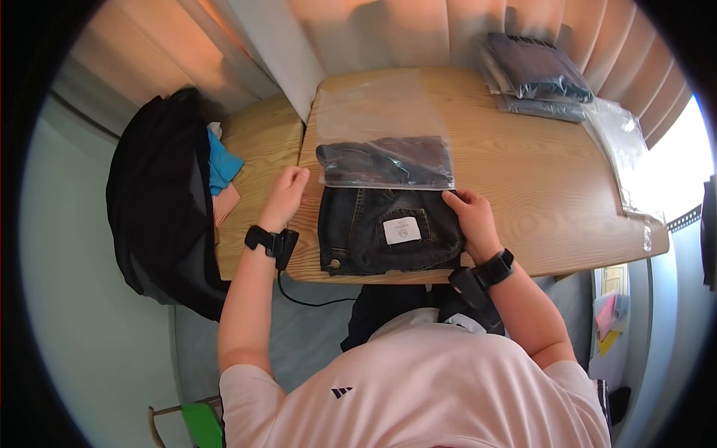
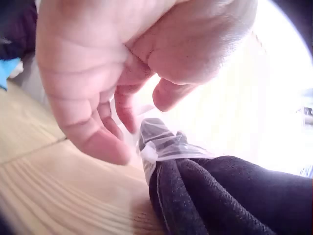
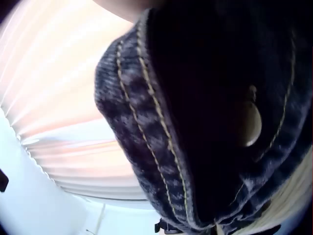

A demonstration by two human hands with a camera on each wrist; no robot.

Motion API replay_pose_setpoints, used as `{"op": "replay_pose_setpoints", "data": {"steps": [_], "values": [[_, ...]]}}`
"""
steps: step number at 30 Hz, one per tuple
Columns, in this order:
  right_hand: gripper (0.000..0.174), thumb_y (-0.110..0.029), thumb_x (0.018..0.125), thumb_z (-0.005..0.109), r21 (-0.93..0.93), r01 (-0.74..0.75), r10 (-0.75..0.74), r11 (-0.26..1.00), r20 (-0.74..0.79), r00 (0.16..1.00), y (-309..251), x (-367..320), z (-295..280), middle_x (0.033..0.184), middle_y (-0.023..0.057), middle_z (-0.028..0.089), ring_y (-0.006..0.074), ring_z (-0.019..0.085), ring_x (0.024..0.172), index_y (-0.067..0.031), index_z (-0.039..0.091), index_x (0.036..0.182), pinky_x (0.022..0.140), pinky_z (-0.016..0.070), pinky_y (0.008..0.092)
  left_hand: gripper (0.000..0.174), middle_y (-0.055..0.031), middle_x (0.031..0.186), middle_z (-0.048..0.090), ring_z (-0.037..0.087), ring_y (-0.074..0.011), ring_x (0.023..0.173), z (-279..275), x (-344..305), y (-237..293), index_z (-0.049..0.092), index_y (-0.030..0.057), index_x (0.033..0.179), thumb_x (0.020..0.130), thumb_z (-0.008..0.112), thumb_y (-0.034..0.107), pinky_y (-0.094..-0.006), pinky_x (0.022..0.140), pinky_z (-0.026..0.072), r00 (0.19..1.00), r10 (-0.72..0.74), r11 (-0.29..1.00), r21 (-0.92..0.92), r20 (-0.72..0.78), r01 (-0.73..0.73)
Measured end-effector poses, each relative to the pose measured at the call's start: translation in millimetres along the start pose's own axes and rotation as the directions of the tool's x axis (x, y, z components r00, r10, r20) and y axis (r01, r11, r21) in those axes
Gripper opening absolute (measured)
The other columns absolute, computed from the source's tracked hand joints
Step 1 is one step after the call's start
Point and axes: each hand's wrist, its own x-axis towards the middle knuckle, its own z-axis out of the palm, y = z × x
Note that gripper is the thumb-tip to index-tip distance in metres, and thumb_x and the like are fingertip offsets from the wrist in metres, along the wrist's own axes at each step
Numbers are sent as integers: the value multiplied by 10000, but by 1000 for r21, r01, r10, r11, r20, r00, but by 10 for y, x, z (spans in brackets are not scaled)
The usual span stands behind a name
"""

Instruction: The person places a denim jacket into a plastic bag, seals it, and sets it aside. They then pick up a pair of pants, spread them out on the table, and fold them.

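Folded dark jeans (image 1: 351,231) lie on the table with a white label (image 1: 403,230) on the pocket. Their far part is inside a clear plastic bag (image 1: 381,112), whose edge crosses the jeans. My right hand (image 1: 474,220) grips the jeans at their right side beside the bag's edge, thumb on top. Just off the left side is my left hand (image 1: 287,196); in the left wrist view this hand (image 2: 112,73) hangs with loosely bent fingers, holding nothing, above the bag's corner (image 2: 151,152). The right wrist view shows denim (image 3: 142,112) and a metal button (image 3: 250,125) up close.
Bagged dark garments (image 1: 538,67) are stacked at the table's back right, beside more clear plastic bags (image 1: 616,142). A black garment (image 1: 160,201) with blue cloth (image 1: 222,166) and pink cloth (image 1: 225,203) stands at the left. Curtains hang behind the table (image 1: 523,172).
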Motion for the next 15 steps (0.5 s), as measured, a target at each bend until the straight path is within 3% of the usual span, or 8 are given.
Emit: {"op": "replay_pose_setpoints", "data": {"steps": [1,2,3,5,9,12,13,15], "values": [[297,-129,826,679,-11,3,-3,1000,11,1000,-2,-27,3,903,132,644,181,615,795,76,601,1028,687,498,290,300,-44,929,549,523,-135,818,-15,-15,-6,524,42,1053,964,487,326,-285,716,470,958,-235,949,-172,164,263],[358,-128,800,692,-391,222,-263,893,-52,964,-39,-84,12,996,163,614,235,593,900,51,570,1085,769,480,331,352,-37,899,556,533,-121,785,28,-32,19,531,51,1045,990,409,377,-262,684,469,954,-223,942,-206,201,264],[432,-127,773,704,-712,355,-512,605,-7,859,-129,-177,60,1089,194,583,290,571,1004,26,538,1142,850,463,371,352,-37,899,556,533,-121,785,42,-7,-30,531,51,1045,990,409,377,-262,684,469,955,-227,939,-218,189,266],[579,-142,715,726,-793,592,-742,144,309,595,-321,-501,300,1225,221,494,366,459,1163,-24,477,1224,972,376,437,318,-30,872,560,540,-112,722,84,95,-162,528,58,1008,987,424,357,-239,629,467,949,-164,929,-280,271,241],[672,-257,709,734,-587,809,-389,-41,755,528,-141,-909,963,1326,208,433,368,372,1279,-68,451,1289,1032,315,506,263,-16,785,535,522,-94,640,166,135,-87,514,91,943,991,415,330,-221,564,455,963,-178,944,-242,201,224],[827,-379,702,739,-602,696,-228,-390,796,561,125,-868,1265,1426,225,332,441,309,1311,-127,371,1398,1004,304,602,232,-9,746,512,510,-96,625,148,169,-93,507,92,915,988,423,297,-219,550,445,932,-195,935,-229,306,271],[827,-379,702,739,-600,696,-228,-393,798,558,168,-843,1305,1426,225,332,441,309,1311,-127,371,1398,1004,304,602,232,-9,746,512,510,-96,625,145,170,-110,507,92,915,988,423,297,-219,550,445,933,-193,935,-231,303,269],[905,-417,669,765,-695,631,-153,-345,705,692,160,-813,1400,1435,246,293,431,317,1309,-127,336,1411,987,354,569,204,-7,733,499,498,-99,608,154,173,-139,497,92,884,984,424,253,-222,534,432,934,-144,943,-242,326,230]]}}
